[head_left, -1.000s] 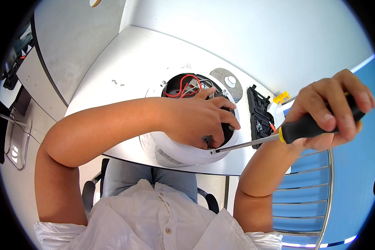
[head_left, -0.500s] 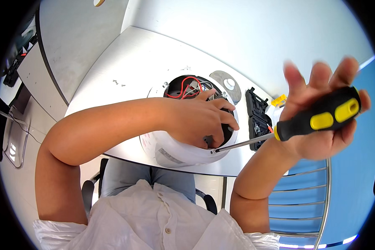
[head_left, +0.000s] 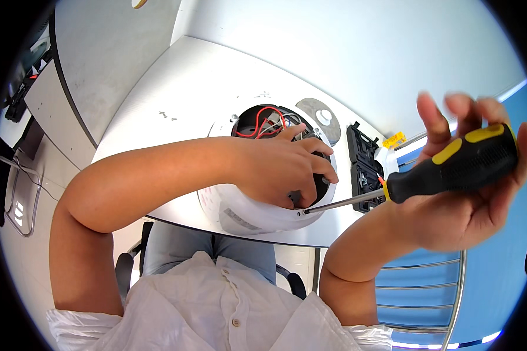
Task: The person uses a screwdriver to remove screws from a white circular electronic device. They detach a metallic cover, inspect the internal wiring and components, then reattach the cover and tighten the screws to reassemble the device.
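A white rounded appliance housing (head_left: 244, 219) lies on the table with its dark hollow inside facing up. Red wires (head_left: 256, 124) loop out at the far side of the opening. My left hand (head_left: 284, 167) spreads over that opening, its fingers curling across to the right edge and its thumb near the front wall, gripping the housing. In my right hand (head_left: 459, 205), off to the right, is a screwdriver (head_left: 451, 167) with a black and yellow handle. The handle lies against the palm, the fingers partly raised. Its tip meets the near right rim of the housing, at a small screw hole.
Behind the housing lies a grey disc (head_left: 308, 109) with a white knob. An open black tool case (head_left: 363, 158) stands to the right, beside a yellow object (head_left: 394, 140). Small screws (head_left: 167, 116) lie on the white table (head_left: 158, 146). A metal-barred chair (head_left: 418, 286) is at the lower right.
My right hand has moved slightly right and turned the screwdriver handle; the yellow patches now face upward. The tip stays at the rim. My left hand and the housing have barely shifted.
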### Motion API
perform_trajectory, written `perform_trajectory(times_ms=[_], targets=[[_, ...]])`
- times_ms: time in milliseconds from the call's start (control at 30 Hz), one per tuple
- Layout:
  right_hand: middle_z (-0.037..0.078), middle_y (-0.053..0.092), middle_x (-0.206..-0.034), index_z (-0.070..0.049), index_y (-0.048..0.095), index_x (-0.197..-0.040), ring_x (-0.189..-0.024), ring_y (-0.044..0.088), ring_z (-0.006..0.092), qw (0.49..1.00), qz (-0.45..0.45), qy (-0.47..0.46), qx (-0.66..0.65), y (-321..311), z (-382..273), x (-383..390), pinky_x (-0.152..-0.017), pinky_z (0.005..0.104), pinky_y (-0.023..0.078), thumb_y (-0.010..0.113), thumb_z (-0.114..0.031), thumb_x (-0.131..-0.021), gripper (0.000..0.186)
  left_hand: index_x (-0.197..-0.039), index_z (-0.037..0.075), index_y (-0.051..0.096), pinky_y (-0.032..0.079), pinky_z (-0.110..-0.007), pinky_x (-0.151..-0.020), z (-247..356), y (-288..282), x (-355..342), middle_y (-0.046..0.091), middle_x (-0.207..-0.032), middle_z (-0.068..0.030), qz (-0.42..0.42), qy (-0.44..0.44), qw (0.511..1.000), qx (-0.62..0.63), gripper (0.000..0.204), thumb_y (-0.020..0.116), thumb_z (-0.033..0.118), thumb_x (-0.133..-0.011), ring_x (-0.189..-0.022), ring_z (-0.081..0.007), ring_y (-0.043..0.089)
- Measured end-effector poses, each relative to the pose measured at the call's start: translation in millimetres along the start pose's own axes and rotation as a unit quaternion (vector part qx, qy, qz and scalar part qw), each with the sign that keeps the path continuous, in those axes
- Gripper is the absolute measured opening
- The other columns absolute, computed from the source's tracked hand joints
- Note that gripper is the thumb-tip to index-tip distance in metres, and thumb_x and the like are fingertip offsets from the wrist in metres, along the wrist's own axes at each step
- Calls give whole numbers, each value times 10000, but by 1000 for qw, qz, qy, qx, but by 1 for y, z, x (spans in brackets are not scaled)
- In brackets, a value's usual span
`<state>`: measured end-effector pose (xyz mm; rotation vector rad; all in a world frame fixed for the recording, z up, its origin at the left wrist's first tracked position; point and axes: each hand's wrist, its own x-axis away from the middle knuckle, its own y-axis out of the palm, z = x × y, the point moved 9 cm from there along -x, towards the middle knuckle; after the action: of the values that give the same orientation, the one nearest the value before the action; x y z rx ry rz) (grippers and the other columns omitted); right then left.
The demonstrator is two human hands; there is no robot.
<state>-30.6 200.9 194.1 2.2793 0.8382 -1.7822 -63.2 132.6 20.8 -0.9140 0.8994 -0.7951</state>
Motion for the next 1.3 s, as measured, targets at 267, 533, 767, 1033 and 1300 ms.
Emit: perform_trajectory(times_ms=[267, 533, 767, 1033, 1300], targets=[[224, 437, -1302, -85, 506, -1293, -1091, 532, 378, 952, -173, 31, -251, 16, 15, -8, -932, 524, 460, 560, -68, -880, 416, -800, 186, 724, 125, -673, -1107, -1, 2, -2, 433, -1440, -15, -16, -9, 1000, 5, 100, 722, 119, -727, -1425, -318, 220], [142, 575, -1046, -99, 604, -1138, -802, 579, 220, 999, 38, 6, -21, -7, 2, 4, -649, 309, 504, 537, -152, -893, 259, -819, 180, 720, 104, -657, -1127, -1, 1, -1, 460, -1421, -20, -26, -15, 1000, 2, 58, 678, 148, -796, -1431, -310, 216], [95, 494, -1001, -70, 522, -1278, -774, 527, 146, 937, -80, 110, -321, 13, 26, -1, -606, 244, 468, 592, -76, -924, 360, -822, 184, 722, 122, -664, -1118, -3, 3, -3, 453, -1423, -11, -13, -12, 1000, 7, 68, 700, 150, -767, -1425, -316, 224], [205, 491, -1182, -25, 466, -1306, -986, 535, 306, 999, -2, 49, -20, -3, -1, 6, -808, 423, 494, 525, -242, -921, 446, -830, 203, 726, 141, -670, -1108, -3, 5, -6, 426, -1445, -4, -15, -19, 1000, -7, 128, 726, 130, -725, -1419, -318, 227], [103, 557, -1221, -209, 614, -1183, -813, 616, 224, 960, -137, 37, -241, 10, 2, 0, -632, 275, 502, 619, -103, -898, 305, -833, 193, 720, 145, -674, -1103, -5, 7, -10, 416, -1451, -1, -23, -44, 999, -3, 108, 721, 124, -749, -1427, -310, 208]])
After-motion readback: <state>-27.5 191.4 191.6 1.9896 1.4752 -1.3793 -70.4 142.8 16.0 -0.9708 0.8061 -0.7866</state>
